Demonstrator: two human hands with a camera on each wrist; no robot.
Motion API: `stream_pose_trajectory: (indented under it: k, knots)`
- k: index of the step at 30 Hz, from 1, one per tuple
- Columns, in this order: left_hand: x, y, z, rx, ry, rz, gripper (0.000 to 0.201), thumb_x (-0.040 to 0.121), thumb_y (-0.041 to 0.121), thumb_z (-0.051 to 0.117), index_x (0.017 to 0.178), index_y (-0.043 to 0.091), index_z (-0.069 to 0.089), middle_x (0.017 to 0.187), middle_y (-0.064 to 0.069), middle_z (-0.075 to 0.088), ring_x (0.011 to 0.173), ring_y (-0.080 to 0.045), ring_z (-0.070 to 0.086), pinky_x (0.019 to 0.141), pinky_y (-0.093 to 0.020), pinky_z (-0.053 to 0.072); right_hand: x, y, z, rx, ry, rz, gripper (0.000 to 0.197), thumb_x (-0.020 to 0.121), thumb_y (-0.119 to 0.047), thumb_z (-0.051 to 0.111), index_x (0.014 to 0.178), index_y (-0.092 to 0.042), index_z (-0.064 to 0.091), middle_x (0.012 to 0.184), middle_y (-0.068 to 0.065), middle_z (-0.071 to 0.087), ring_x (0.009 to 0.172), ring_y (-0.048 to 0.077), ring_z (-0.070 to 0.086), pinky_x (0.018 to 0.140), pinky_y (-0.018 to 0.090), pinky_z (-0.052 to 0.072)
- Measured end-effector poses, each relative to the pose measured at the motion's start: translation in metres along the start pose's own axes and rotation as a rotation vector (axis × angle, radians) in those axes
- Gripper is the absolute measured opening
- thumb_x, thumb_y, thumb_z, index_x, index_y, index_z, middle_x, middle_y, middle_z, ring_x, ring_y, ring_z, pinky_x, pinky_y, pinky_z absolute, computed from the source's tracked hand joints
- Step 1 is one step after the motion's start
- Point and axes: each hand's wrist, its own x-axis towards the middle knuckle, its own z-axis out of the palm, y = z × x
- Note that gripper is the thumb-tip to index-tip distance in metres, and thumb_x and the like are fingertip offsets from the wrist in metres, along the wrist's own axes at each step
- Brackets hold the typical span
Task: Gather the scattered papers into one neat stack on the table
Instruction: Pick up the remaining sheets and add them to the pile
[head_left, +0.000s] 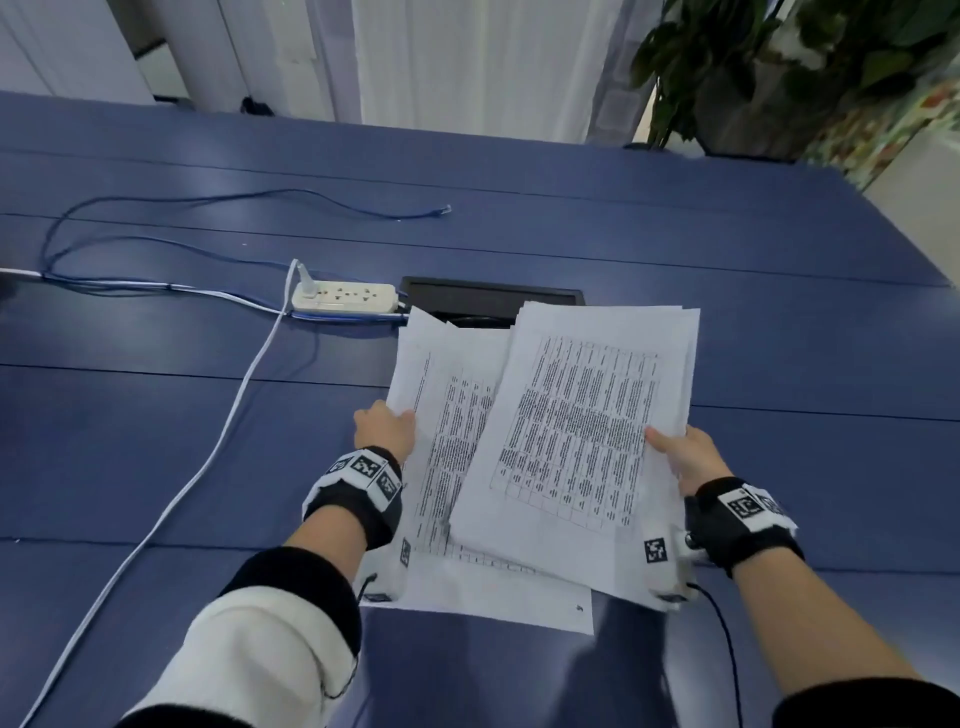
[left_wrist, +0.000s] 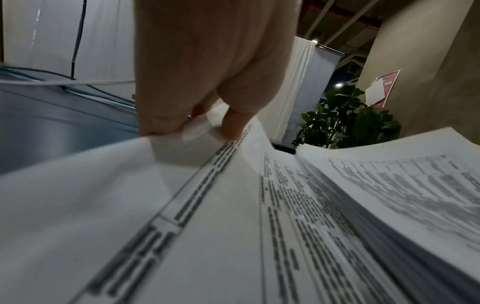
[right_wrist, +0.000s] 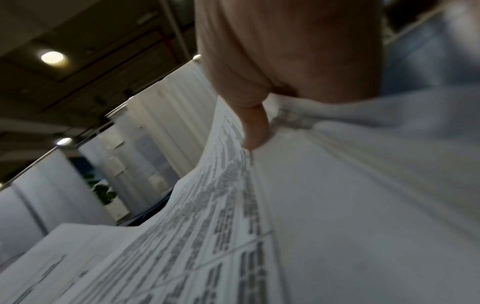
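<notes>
White papers (head_left: 545, 457) pinched by both hands, left (head_left: 385, 427), right (head_left: 687, 453); fingers underneath hidden; print blurred.

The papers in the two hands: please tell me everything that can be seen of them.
The papers are white sheets printed with dense black tables, many sheets thick, fanned into skewed layers, not yet squared. The top bundle lies turned against the sheets under it. The left hand grips the left edge, the right hand the right edge, thumb on top. They bow upward between the hands. Their far corners overlap a black hatch in the blue table.
</notes>
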Motion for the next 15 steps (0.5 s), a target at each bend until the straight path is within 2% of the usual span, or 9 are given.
stream_pose_trajectory:
  k: [3, 5, 6, 10, 12, 13, 15]
  knots:
    - [0.004, 0.007, 0.015, 0.055, -0.002, -0.027, 0.041, 0.097, 0.019, 0.043, 0.125, -0.01, 0.04, 0.136, -0.028, 0.034, 0.115, -0.043, 0.048, 0.096, -0.039, 0.038, 0.011, -0.004, 0.017, -0.131, 0.06, -0.033, 0.043, 0.09, -0.014, 0.058, 0.13, 0.001, 0.05, 0.124, 0.01, 0.057, 0.116, 0.031, 0.054, 0.097, 0.036, 0.043]
    - [0.005, 0.009, 0.022, 0.067, -0.004, -0.016, 0.04, 0.097, 0.019, 0.041, 0.125, -0.01, 0.039, 0.138, -0.025, 0.028, 0.114, -0.043, 0.048, 0.095, -0.039, 0.037, 0.024, 0.002, 0.025, -0.205, 0.045, -0.019, 0.061, 0.083, -0.029, 0.062, 0.135, -0.002, 0.044, 0.139, 0.011, 0.047, 0.127, 0.031, 0.046, 0.106, 0.042, 0.039]
    - [0.005, 0.008, 0.024, 0.064, -0.008, -0.006, 0.039, 0.097, 0.018, 0.041, 0.124, -0.01, 0.04, 0.137, -0.025, 0.028, 0.113, -0.042, 0.048, 0.095, -0.039, 0.038, 0.025, 0.003, 0.03, -0.219, 0.015, -0.013, 0.067, 0.081, -0.031, 0.063, 0.138, -0.003, 0.041, 0.143, 0.011, 0.042, 0.13, 0.031, 0.042, 0.108, 0.045, 0.037]
    - [0.011, 0.002, 0.019, 0.014, 0.008, 0.007, 0.037, 0.094, 0.016, 0.047, 0.119, -0.012, 0.045, 0.13, -0.027, 0.044, 0.112, -0.04, 0.052, 0.09, -0.036, 0.041, 0.0, -0.008, 0.057, -0.179, -0.073, 0.04, 0.062, 0.09, -0.019, 0.058, 0.141, 0.0, 0.029, 0.139, 0.005, 0.042, 0.132, 0.03, 0.039, 0.109, 0.041, 0.032]
    - [0.013, -0.004, 0.014, -0.03, 0.01, 0.009, 0.037, 0.088, 0.016, 0.056, 0.117, -0.008, 0.049, 0.123, -0.023, 0.055, 0.113, -0.037, 0.054, 0.09, -0.036, 0.042, -0.005, -0.005, 0.062, -0.141, -0.117, 0.061, 0.068, 0.091, -0.018, 0.058, 0.144, 0.0, 0.021, 0.147, 0.013, 0.035, 0.136, 0.032, 0.033, 0.11, 0.042, 0.028]
    - [0.015, -0.007, 0.012, -0.061, -0.002, 0.005, 0.039, 0.085, 0.015, 0.061, 0.116, -0.006, 0.051, 0.12, -0.021, 0.059, 0.111, -0.035, 0.055, 0.09, -0.035, 0.044, -0.007, -0.004, 0.062, -0.133, -0.132, 0.073, 0.068, 0.09, -0.019, 0.059, 0.145, -0.002, 0.022, 0.149, 0.014, 0.032, 0.137, 0.032, 0.032, 0.11, 0.043, 0.027]
    - [0.016, -0.012, 0.007, -0.119, -0.05, -0.006, 0.041, 0.079, 0.013, 0.069, 0.114, -0.005, 0.057, 0.115, -0.016, 0.063, 0.108, -0.032, 0.059, 0.09, -0.034, 0.047, -0.007, 0.0, 0.06, -0.09, -0.14, 0.072, 0.059, 0.09, -0.018, 0.059, 0.141, -0.002, 0.033, 0.144, 0.013, 0.041, 0.132, 0.031, 0.039, 0.11, 0.045, 0.029]
